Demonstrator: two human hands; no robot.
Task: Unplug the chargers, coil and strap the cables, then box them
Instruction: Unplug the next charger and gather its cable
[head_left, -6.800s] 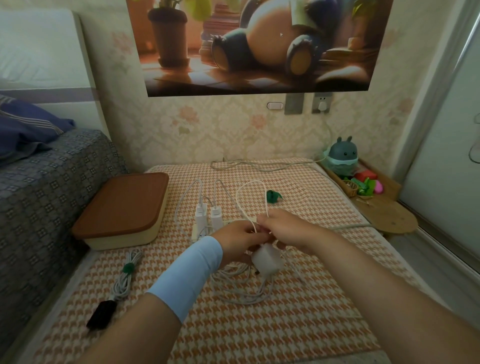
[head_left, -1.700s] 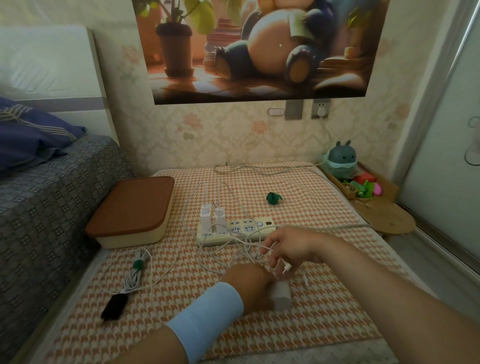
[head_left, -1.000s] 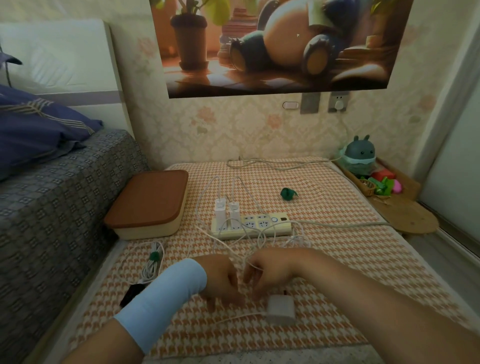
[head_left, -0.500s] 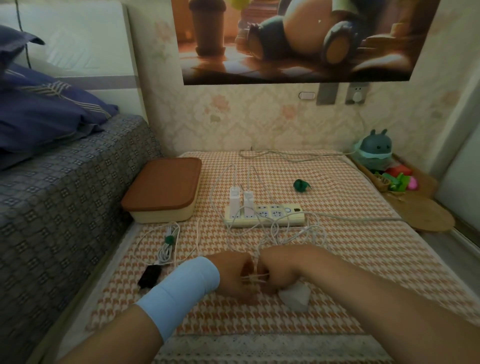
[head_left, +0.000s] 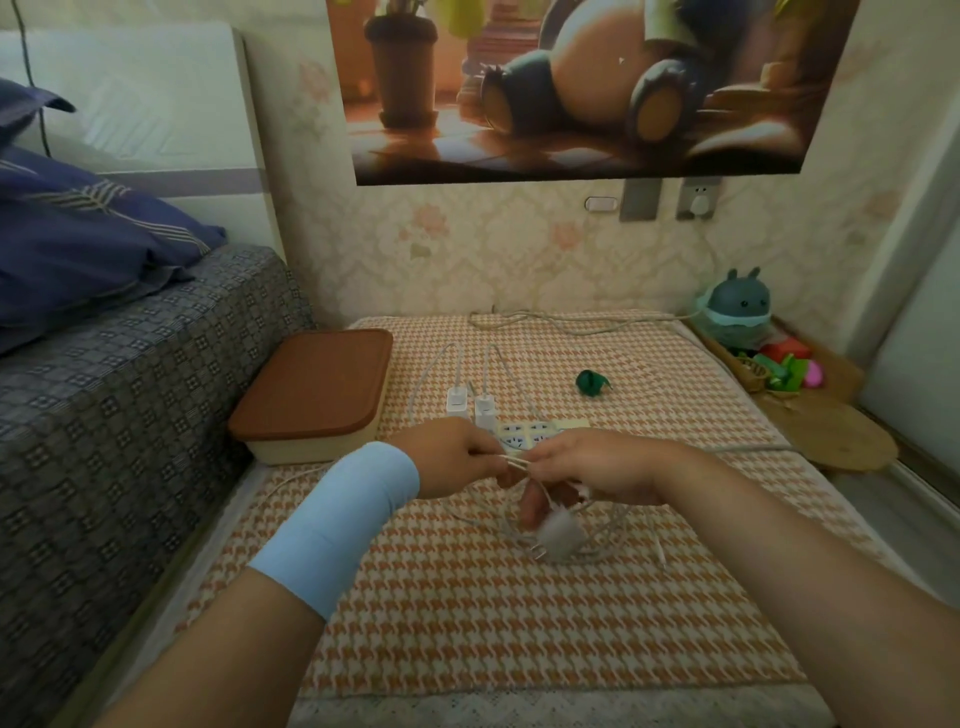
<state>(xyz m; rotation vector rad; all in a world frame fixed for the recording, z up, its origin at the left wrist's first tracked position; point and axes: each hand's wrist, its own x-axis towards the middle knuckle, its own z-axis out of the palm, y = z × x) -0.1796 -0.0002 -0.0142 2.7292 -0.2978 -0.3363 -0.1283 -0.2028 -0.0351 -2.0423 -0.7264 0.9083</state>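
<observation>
Starting up close: a light blue wristband (head_left: 337, 525) is worn on the left forearm, and both forearms are stretched out over the orange houndstooth mat (head_left: 467, 623). Just past that, the left grip (head_left: 454, 457) and right grip (head_left: 605, 467) are held almost knuckle to knuckle. Each one is curled tight, and a few strands of thin white cable (head_left: 511, 461) are pinched in both of them and stretched across the small gap between. Below the right grip a white charger block (head_left: 558, 532) is seen dangling from that cable, prongs showing at its lower left, pretty blurred tbh. Loose loops of the same cable are hung around it; whether the block touches the mat can't be told.

Right behind the knuckles a cream power strip (head_left: 524, 432) is partly hidden, with two more white chargers (head_left: 457, 404) plugged in upright at its left end, their leads run off toward the wall. Left of the strip, a cream box (head_left: 311, 449) is parked beside the bed (head_left: 130, 415), with its brown lid (head_left: 317, 384) closed. A green strap (head_left: 591, 384) is seen lying on the mat, right of and beyond the strip, apart from everything else. Further back a grey cord (head_left: 571, 325) is laid along the wall edge, a teal plush (head_left: 737, 312) is sat in the right corner, and a wall socket (head_left: 698, 200) is mounted under a big poster (head_left: 571, 88).
</observation>
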